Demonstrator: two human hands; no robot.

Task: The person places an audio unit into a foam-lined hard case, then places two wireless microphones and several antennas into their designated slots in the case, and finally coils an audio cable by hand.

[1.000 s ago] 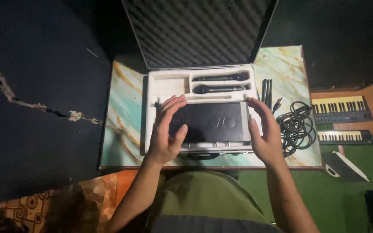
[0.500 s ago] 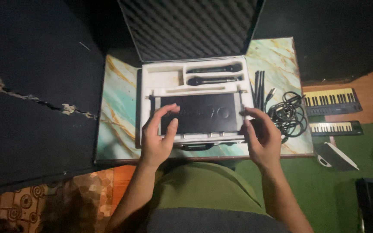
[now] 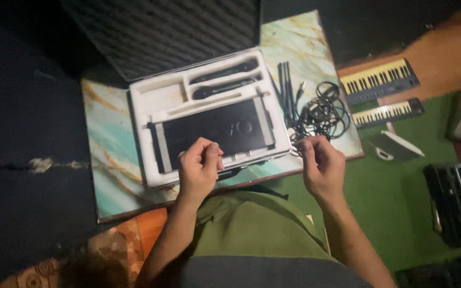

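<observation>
An open case lies on a marble-patterned table (image 3: pixel 108 138). Its white foam insert (image 3: pixel 145 98) holds a flat black receiver box (image 3: pixel 214 130) and two black microphones (image 3: pixel 225 72) in slots behind it. My left hand (image 3: pixel 201 169) hovers over the case's front edge with its fingers curled in and nothing visible in them. My right hand (image 3: pixel 322 166) is curled at the case's front right corner, right beside a tangle of black cables (image 3: pixel 324 112). I cannot tell whether it pinches a cable end.
The case's grey foam lid (image 3: pixel 161 32) stands open at the back. Thin black rods (image 3: pixel 286 88) lie between case and cables. On the floor to the right are two small keyboards (image 3: pixel 380 80), a green carpet (image 3: pixel 401 202) and a dark box (image 3: pixel 454 197).
Both hands have come off the black receiver box and drawn back towards me, fingers now curled. The box rests in the foam insert. The view has tilted and shifted.
</observation>
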